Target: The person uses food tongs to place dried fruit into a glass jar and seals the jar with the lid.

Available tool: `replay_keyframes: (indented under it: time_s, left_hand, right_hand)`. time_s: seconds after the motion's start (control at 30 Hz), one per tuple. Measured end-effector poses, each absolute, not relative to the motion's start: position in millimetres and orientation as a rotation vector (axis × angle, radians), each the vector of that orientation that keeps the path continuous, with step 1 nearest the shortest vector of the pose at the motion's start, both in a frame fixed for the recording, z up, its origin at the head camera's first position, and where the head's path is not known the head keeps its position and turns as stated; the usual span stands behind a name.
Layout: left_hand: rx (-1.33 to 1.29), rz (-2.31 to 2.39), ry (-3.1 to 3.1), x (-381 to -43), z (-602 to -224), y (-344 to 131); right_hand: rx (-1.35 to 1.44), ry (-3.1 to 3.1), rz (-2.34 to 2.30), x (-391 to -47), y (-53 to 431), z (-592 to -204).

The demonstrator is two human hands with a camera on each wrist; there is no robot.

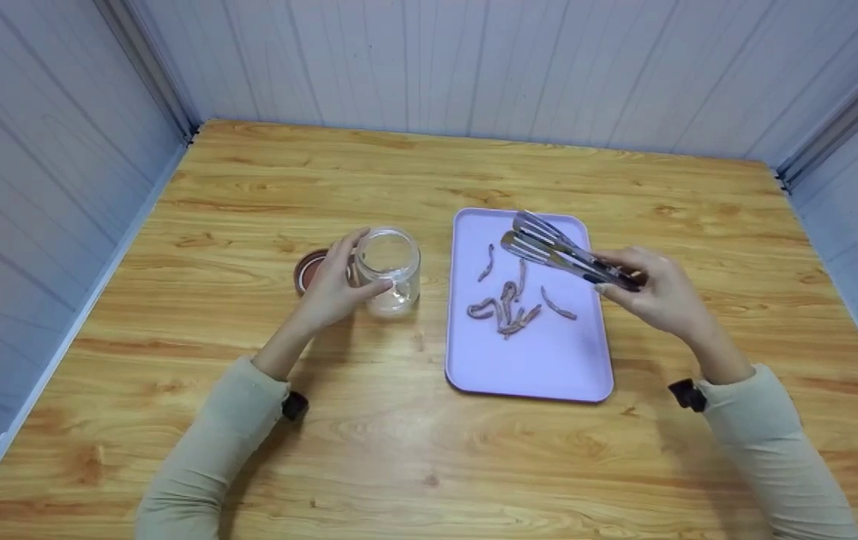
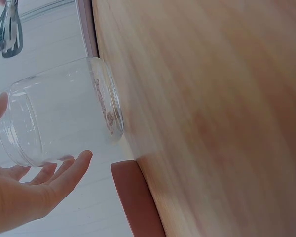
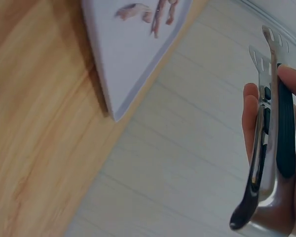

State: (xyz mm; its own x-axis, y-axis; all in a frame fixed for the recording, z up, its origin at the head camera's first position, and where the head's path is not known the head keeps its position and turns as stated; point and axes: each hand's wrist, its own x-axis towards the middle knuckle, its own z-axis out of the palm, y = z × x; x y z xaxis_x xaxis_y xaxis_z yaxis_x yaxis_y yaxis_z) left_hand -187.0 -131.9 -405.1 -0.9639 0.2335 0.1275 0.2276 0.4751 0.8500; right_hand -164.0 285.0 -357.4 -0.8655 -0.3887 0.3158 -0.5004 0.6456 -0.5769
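One left hand (image 1: 333, 289) curves round the jar (image 1: 403, 271); the right hand (image 1: 660, 294) grips tongs (image 1: 562, 262).

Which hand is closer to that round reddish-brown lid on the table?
The left hand: it is close beside the lid, curved around the clear jar. The right hand is farther away, near the right edge of the lilac tray, holding slotted metal tongs.

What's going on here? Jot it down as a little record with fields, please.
Left hand: around the side of the clear jar; hand
Right hand: grips metal tongs, tips apart over the tray
Clear jar: upright, mouth uncovered
Lid: red-brown, left of the jar
Tray: lilac, right of the jar
On tray: thin brownish strips
Surface: wood-grain table
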Motion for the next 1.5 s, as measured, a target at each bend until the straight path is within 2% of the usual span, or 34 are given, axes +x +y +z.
replay_keyframes:
  time_s: [0.67, 1.5]
  left_hand:
    - [0.433, 1.567, 2.689, -186.4, -404.7, -132.3]
    - [0.440, 1.569, 2.685, -188.7, -407.0, -132.5]
  right_hand:
    - [0.744, -2.726, 0.891, -124.3, 333.8, -387.9]
    - [0.757, -2.782, 0.742, -112.7, 355.7, -410.5]
